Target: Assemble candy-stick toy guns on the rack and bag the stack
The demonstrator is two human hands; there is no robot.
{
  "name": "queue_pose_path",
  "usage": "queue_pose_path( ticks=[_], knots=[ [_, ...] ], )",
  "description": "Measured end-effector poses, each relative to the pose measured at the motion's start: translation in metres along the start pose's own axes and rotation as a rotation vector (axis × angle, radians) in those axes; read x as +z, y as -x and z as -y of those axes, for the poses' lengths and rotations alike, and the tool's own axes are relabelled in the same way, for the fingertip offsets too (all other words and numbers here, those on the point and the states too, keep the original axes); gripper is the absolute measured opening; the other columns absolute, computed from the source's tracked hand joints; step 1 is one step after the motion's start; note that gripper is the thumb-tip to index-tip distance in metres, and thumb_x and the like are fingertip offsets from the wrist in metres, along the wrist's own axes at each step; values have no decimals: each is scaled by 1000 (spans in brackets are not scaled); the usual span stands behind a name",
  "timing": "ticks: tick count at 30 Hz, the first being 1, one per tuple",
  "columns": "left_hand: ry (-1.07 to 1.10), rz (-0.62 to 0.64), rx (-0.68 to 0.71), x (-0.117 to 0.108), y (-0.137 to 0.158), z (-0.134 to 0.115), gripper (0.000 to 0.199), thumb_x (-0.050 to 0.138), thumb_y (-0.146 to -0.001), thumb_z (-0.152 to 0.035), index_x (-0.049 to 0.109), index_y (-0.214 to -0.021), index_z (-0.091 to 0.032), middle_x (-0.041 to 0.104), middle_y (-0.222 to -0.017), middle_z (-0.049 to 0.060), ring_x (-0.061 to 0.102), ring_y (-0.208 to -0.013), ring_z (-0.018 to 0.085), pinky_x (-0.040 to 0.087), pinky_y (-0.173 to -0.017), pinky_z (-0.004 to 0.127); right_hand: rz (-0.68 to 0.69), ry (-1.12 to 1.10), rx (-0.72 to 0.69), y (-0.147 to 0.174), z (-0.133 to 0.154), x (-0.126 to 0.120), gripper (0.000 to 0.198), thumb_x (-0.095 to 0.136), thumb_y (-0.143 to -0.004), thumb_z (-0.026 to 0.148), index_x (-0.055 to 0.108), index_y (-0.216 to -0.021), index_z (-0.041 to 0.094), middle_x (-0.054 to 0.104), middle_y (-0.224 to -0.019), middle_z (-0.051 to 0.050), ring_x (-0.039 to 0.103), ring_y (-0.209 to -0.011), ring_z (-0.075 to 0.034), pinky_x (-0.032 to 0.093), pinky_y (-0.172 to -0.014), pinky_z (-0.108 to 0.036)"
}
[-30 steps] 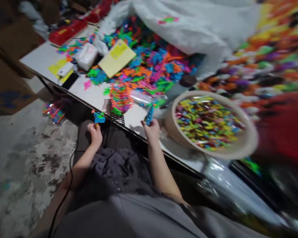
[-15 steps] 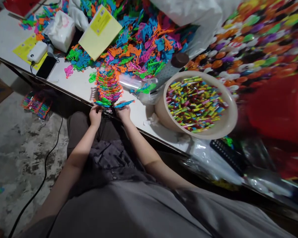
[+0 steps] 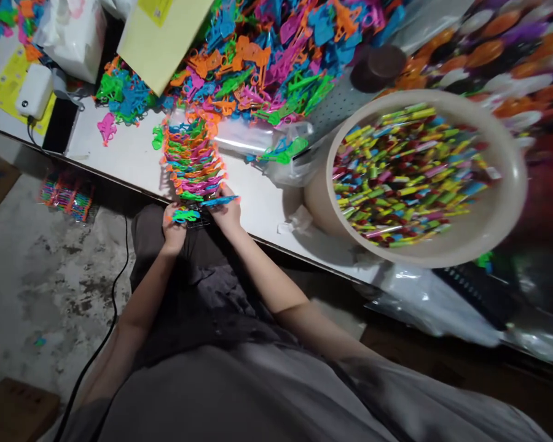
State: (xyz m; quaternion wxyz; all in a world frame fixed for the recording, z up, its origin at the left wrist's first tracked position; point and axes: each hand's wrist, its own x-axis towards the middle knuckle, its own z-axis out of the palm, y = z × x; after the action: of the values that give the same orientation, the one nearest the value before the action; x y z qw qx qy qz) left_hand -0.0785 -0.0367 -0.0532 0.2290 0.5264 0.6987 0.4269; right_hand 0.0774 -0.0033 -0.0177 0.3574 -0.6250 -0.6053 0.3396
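Joining parts at the worktop (image 3: 133, 161) edge | left hand (image 3: 174, 228) fingers pinch green piece (image 3: 185, 215) | right hand (image 3: 227, 213) fingers pinch blue stick (image 3: 220, 200) | best aligned squarely, beside the stack (image 3: 191, 159).

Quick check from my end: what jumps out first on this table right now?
The big beige tub heaped with small coloured sticks fills the right side. Behind it sprawls a pile of bright plastic pieces. At the table edge, the left hand and right hand each hold a piece beside a neat stacked row.
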Motion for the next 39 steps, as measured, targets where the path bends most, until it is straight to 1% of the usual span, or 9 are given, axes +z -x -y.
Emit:
queue_pose_path(
  ticks=[3,6,10,16,23,29,32,35,39],
  knots=[
    [-43,41,28,-9,-7,5,15,60,-74,-21,59,-89,-16,63,-96,10,59,-98,22,45,-95,39,-12,46,-23,0,2,2,15,48,-76,24,34,-70,22,46,-72,1,46,-69,-14,34,-63,-25],
    [-49,120,127,-19,-16,11,13,59,-75,-25,59,-86,-17,63,-92,8,60,-95,21,47,-92,39,-14,58,-2,-1,1,5,13,47,-76,23,35,-71,22,47,-73,1,45,-69,-14,34,-64,-25],
    [-38,209,208,-28,-27,16,9,60,-75,-24,59,-82,-19,63,-87,6,61,-91,20,48,-91,37,11,50,37,-6,-1,6,16,50,-68,19,35,-73,22,47,-74,2,45,-67,-13,34,-61,-23],
    [-130,273,297,-35,-36,-8,14,60,-78,-28,60,-87,-16,64,-90,9,60,-94,23,45,-91,38,-33,110,-5,-14,3,8,15,53,-64,16,43,-74,20,51,-77,0,46,-72,-15,34,-64,-25],
    [-277,273,198,-35,-30,-33,17,57,-82,-26,58,-94,-14,64,-89,10,61,-88,22,47,-80,31,5,150,117,-17,6,9,16,60,-66,21,52,-79,18,58,-72,-2,49,-62,-15,34,-58,-23],
    [-226,277,102,-37,-35,-43,14,62,-75,-19,58,-89,-16,65,-87,9,62,-82,21,47,-76,30,52,251,57,-17,15,6,22,56,-71,22,58,-92,14,66,-87,-10,59,-76,-21,41,-63,-24],
    [-167,252,110,-39,-35,-43,14,62,-74,-19,58,-87,-17,65,-85,8,62,-80,20,47,-74,29,79,261,27,-19,23,6,24,55,-74,22,60,-95,13,67,-94,-13,61,-84,-23,43,-69,-26],
    [-113,224,141,-41,-33,-44,13,60,-76,-22,58,-88,-16,65,-86,8,62,-80,19,46,-73,28,106,251,-35,-22,29,1,21,58,-73,22,63,-92,14,67,-95,-11,61,-86,-22,44,-73,-26],
    [-64,189,143,-41,-31,-46,18,59,-76,-24,56,-91,-15,65,-84,8,62,-76,19,47,-70,28,132,243,-91,-22,32,-14,28,60,-72,19,62,-100,16,68,-96,-5,60,-84,-17,45,-74,-23]
  ],
)
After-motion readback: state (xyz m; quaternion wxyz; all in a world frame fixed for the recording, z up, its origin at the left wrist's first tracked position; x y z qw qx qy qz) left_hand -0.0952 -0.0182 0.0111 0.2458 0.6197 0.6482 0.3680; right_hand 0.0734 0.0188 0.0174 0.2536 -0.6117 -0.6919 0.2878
